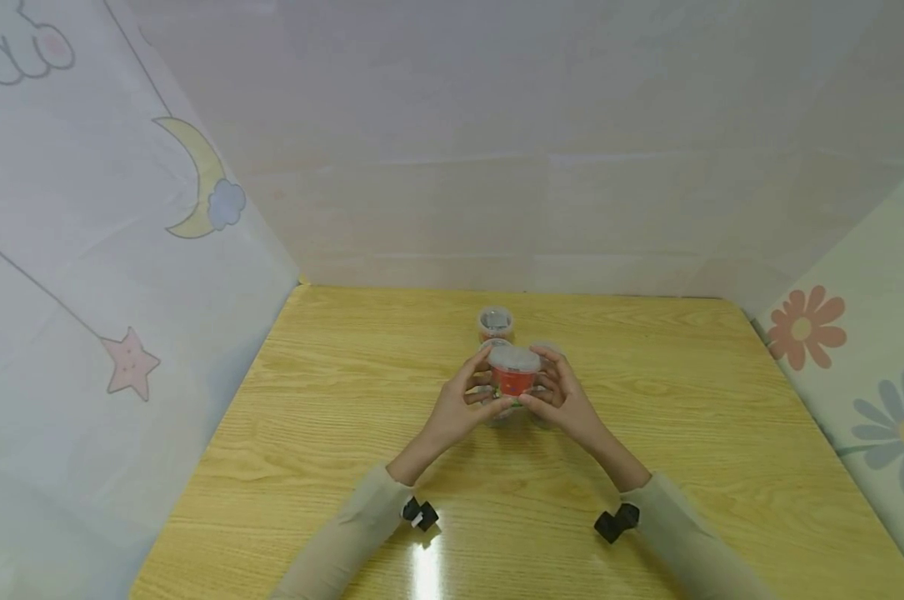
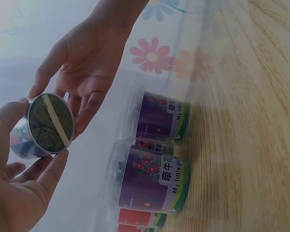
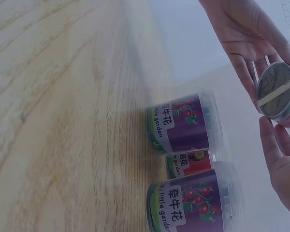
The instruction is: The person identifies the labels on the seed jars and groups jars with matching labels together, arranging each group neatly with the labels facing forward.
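Note:
Both hands hold one small clear-lidded planting tub (image 1: pixel 515 377) with a red label, raised above the table. My left hand (image 1: pixel 456 410) grips its left side between thumb and fingers, and my right hand (image 1: pixel 574 410) grips the opposite side. In the left wrist view the tub's clear bottom (image 2: pixel 49 126) shows dark, soil-like filling and a pale strip across it. Below the hands stand purple-labelled tubs (image 2: pixel 154 179) reading "My little garden". A red-labelled tub (image 3: pixel 188 164) shows between two purple ones in the right wrist view.
Another lidded tub (image 1: pixel 495 322) stands farther back on the wooden table (image 1: pixel 362 358), beyond the hands. Patterned sheets (image 1: pixel 452 208) rise behind and beside the table. A black wrist device (image 1: pixel 420 513) is on the left sleeve, another (image 1: pixel 617 522) on the right.

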`<state>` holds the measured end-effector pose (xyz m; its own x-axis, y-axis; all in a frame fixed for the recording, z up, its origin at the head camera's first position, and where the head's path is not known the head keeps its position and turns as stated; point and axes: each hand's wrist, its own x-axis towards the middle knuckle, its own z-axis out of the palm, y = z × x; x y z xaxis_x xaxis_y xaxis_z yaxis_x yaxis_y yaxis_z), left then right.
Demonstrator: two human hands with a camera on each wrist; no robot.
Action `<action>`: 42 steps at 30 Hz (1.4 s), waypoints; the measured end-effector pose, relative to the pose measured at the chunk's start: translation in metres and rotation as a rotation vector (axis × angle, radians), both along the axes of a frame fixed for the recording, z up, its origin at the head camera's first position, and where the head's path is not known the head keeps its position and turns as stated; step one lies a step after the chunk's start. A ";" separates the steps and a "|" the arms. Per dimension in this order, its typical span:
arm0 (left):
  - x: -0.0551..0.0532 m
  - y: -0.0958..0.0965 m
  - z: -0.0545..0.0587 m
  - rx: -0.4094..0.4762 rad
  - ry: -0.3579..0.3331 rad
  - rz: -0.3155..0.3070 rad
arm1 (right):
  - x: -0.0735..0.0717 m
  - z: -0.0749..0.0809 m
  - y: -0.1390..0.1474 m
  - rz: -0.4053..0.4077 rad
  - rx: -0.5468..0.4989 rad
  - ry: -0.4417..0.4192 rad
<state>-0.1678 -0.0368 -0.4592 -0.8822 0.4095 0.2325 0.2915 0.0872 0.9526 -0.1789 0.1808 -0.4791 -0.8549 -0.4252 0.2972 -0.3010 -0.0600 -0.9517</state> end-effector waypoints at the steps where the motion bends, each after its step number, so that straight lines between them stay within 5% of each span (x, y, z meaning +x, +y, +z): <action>1: 0.000 0.000 0.000 0.001 -0.006 0.000 | 0.000 0.000 0.000 0.001 0.001 -0.004; 7: 0.001 -0.002 0.010 0.000 -0.031 -0.026 | -0.001 0.000 0.002 0.018 0.001 -0.013; 25: -0.001 -0.006 0.006 0.078 -0.074 -0.116 | -0.004 -0.001 0.009 0.127 -0.030 -0.031; 42: -0.001 -0.003 0.009 0.022 -0.022 -0.050 | -0.005 -0.004 0.005 0.055 -0.049 -0.008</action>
<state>-0.1684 -0.0399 -0.4502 -0.8655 0.4486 0.2228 0.2741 0.0520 0.9603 -0.1840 0.1855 -0.4832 -0.8328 -0.4572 0.3121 -0.2884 -0.1227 -0.9496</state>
